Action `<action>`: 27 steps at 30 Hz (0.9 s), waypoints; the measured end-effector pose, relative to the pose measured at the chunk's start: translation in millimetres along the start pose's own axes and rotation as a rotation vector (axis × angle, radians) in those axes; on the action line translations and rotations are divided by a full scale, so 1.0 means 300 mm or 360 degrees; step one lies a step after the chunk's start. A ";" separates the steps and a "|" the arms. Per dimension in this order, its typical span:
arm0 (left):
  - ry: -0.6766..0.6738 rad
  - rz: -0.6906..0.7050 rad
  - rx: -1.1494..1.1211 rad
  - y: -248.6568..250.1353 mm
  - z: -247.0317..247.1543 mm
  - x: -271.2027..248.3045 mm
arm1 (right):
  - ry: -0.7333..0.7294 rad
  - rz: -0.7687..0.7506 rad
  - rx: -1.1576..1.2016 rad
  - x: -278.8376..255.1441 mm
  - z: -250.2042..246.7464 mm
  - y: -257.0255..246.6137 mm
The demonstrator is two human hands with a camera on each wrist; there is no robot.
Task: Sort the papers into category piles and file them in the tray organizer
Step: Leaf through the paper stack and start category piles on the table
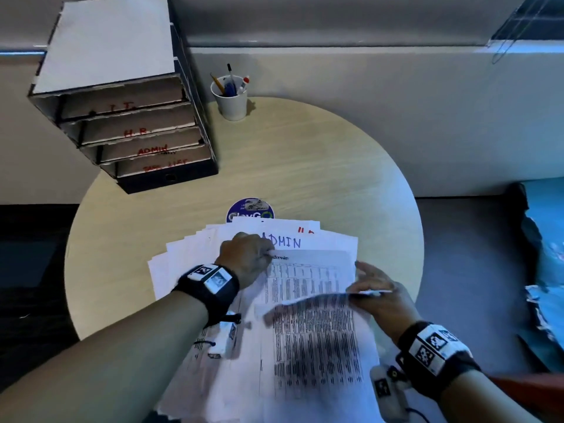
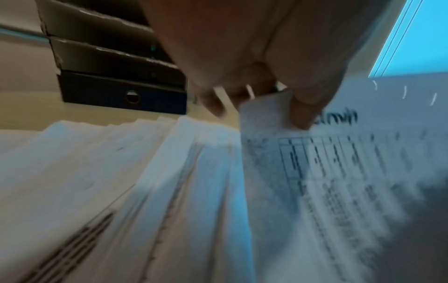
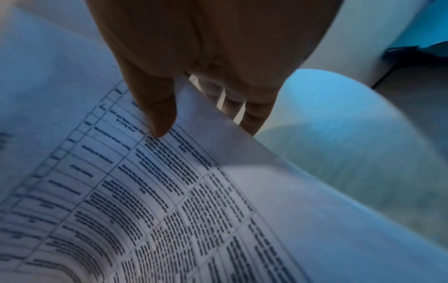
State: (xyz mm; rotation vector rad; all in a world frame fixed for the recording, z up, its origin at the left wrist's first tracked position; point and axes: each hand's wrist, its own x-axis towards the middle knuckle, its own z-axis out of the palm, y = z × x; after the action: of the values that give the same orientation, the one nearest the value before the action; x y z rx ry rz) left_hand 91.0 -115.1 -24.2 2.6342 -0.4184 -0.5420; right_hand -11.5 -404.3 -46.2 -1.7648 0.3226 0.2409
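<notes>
A fanned stack of white papers (image 1: 189, 257) lies on the round table (image 1: 305, 166); one sheet reads "ADMIN" (image 1: 287, 242). My left hand (image 1: 248, 257) pinches the top left corner of a printed table sheet (image 1: 308, 279), thumb on top in the left wrist view (image 2: 300, 111). My right hand (image 1: 378, 293) pinches the right edge of the same sheet (image 3: 184, 172), thumb (image 3: 157, 114) on top and fingers beneath. A second printed sheet (image 1: 317, 355) is blurred below. The tray organizer (image 1: 134, 117) stands at the back left, with slots marked I.T., H.R., ADMIN and one unclear label.
A white cup of pens (image 1: 230, 97) stands behind the organizer's right side. A round blue sticker (image 1: 250, 209) shows just beyond the papers. A low wall (image 1: 396, 102) runs behind the table, and blue crumpled material (image 1: 546, 270) lies at the right.
</notes>
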 end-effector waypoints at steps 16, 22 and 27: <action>-0.0266 -0.0185 0.0642 0.001 0.029 0.200 | -0.0003 0.0132 0.0381 -0.066 0.037 0.024; 0.0002 -0.0054 0.0528 -0.028 0.040 0.201 | 0.0132 -0.0138 0.0158 -0.055 0.032 0.031; 0.0050 0.0163 0.0372 -0.073 0.043 0.151 | 0.0047 -0.0162 0.0074 -0.043 0.064 0.029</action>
State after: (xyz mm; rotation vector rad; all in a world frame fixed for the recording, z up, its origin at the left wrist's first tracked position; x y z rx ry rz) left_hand 129.9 -117.1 -58.7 2.8189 -0.6377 -0.4421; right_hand -26.4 -386.2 -53.9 -1.7346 0.2569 0.1338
